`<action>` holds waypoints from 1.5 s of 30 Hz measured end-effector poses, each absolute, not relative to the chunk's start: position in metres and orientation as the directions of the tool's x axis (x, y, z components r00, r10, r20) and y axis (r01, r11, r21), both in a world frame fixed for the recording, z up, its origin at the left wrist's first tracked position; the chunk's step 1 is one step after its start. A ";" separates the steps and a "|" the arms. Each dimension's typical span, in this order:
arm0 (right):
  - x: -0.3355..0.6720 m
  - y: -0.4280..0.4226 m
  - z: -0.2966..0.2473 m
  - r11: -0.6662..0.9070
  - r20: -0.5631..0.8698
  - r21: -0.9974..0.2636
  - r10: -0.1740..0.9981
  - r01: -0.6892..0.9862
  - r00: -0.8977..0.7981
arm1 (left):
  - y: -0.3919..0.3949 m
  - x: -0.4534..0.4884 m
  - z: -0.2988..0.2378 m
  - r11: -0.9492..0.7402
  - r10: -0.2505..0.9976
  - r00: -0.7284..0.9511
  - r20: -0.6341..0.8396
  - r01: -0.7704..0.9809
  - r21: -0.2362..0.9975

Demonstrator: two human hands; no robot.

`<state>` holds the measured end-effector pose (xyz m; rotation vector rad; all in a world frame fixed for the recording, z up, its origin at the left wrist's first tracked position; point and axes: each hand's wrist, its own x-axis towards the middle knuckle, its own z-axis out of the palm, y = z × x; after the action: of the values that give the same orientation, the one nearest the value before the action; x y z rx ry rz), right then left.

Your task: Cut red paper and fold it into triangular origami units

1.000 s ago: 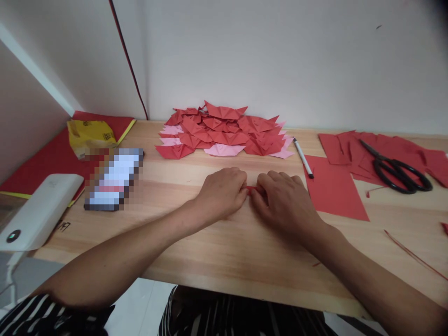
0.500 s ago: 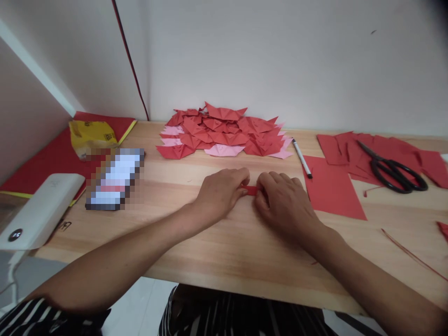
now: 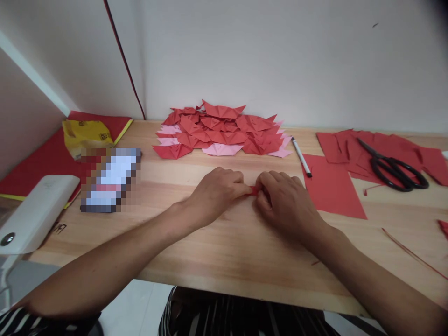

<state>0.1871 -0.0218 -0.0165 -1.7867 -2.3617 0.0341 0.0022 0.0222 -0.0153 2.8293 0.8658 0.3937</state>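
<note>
My left hand [image 3: 217, 191] and my right hand [image 3: 285, 203] meet at the middle of the wooden table [image 3: 224, 252], fingers curled and pressed down. Between their fingertips a small folded piece of red paper [image 3: 254, 189] shows only as a sliver; most of it is hidden under the fingers. Both hands pinch it against the tabletop. Behind them, near the wall, lies a heap of folded red and pink paper shapes [image 3: 220, 130].
A pen [image 3: 301, 157] and a flat red sheet [image 3: 331, 186] lie right of my hands. Black scissors [image 3: 394, 167] rest on more red sheets at far right. A blurred phone [image 3: 110, 179], a yellow packet [image 3: 86, 135] and a white device [image 3: 33, 212] sit on the left.
My hands have closed together over the red paper, so less of it shows than half a second ago. The view has shifted slightly.
</note>
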 end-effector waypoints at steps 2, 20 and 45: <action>0.188 -0.022 -0.016 0.283 0.130 -0.136 0.955 0.950 -0.266 | 0.021 0.002 -0.013 -0.843 0.537 0.824 0.181 0.516 0.154; 0.185 -0.053 -0.006 0.529 0.389 -0.012 0.785 0.849 -0.483 | 0.020 0.003 -0.004 -0.883 0.470 0.879 0.080 0.470 0.018; 0.181 -0.077 -0.024 0.507 0.280 0.115 0.808 0.854 -0.518 | 0.013 0.003 0.004 -0.874 0.487 0.874 0.004 0.487 0.005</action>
<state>0.1807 -0.0766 -0.0242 -1.4274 -2.5578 -0.3555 0.0030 0.0132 0.0039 3.0374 0.7889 0.0086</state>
